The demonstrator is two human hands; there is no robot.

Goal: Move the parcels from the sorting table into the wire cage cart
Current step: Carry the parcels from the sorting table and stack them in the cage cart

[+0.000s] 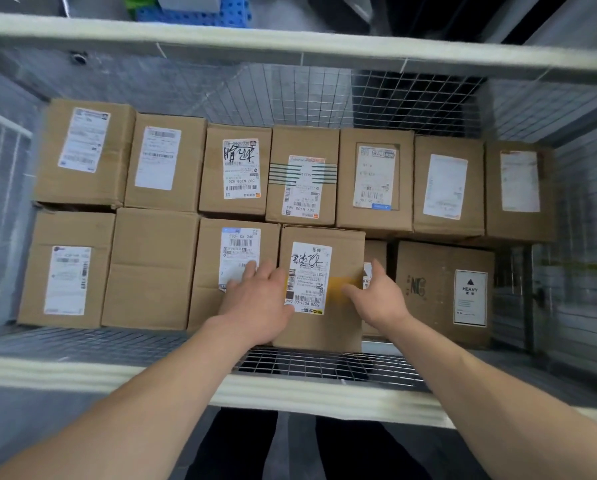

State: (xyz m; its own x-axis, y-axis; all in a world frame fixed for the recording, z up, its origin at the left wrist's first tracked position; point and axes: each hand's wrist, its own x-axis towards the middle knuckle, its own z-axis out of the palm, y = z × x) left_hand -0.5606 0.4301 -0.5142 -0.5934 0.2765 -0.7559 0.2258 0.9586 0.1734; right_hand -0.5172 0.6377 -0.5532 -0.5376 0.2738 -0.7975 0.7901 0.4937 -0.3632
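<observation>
A brown cardboard parcel [338, 327] with a white handwritten label stands in the front row of the wire cage cart [325, 363]. It shows higher than the boxes beside it. My left hand [255, 299] lies against its left side with fingers fairly straight and the thumb on its top. My right hand [376, 296] presses its right side, thumb across the yellow tape on top and fingers reaching down the side. Several other labelled parcels fill the cage in two rows.
A box marked HEAVY [442, 292] stands just right of my right hand, with a lower box [375, 251] partly hidden between. The cage's padded front rail [117, 372] and back rail [221, 39] frame the opening. A blue pallet [203, 12] lies beyond.
</observation>
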